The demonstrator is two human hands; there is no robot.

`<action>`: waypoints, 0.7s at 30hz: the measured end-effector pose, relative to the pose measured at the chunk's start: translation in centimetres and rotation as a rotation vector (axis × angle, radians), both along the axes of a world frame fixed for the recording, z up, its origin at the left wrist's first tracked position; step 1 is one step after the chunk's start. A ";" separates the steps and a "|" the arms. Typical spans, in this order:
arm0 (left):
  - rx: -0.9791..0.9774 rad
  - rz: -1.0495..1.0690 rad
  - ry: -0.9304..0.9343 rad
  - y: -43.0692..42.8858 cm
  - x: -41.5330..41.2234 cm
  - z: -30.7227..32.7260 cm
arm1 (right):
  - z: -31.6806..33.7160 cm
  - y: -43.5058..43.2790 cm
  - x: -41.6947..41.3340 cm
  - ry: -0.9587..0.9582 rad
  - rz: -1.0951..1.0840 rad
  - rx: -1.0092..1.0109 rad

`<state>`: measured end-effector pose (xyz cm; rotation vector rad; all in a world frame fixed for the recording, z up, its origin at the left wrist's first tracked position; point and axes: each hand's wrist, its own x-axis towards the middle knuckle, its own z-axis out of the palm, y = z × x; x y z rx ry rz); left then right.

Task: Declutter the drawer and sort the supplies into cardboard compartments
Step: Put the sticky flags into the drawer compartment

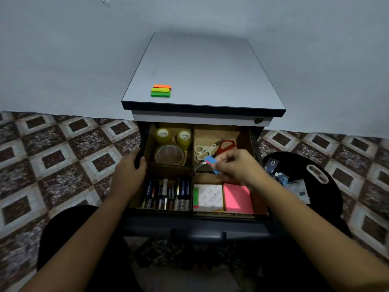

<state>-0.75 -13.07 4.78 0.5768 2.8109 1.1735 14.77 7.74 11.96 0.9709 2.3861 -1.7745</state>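
Observation:
The open drawer [197, 224] holds a cardboard divider [193, 165] with four compartments. Tape rolls [169, 153] fill the far left one, scissors [226, 145] the far right, several batteries [168, 194] the near left, and note pads [237, 198] the near right. My left hand [128, 169] grips the drawer's left wall. My right hand [235, 165] pinches a small blue and pink item [210, 162] above the line between the two right compartments. What the item is I cannot tell.
Orange and green sticky flags [161, 91] lie on the cabinet top [202, 72]. A black stool [303, 180] with cards and wrappers stands right of the drawer. Patterned floor tiles surround the cabinet, which backs onto a white wall.

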 end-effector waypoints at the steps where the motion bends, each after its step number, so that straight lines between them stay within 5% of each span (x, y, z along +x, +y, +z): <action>1: -0.008 -0.001 0.002 0.0 0.0 0.0 | -0.7 -0.3 0.5 -0.034 0.008 0.010; 11: -0.016 -0.004 0.017 0.0 -0.1 -0.1 | -5.4 -2.0 0.9 -0.212 0.125 0.375; 21: -0.030 -0.004 0.017 0.0 -0.3 -0.2 | -6.9 -3.4 0.4 -0.261 0.149 0.515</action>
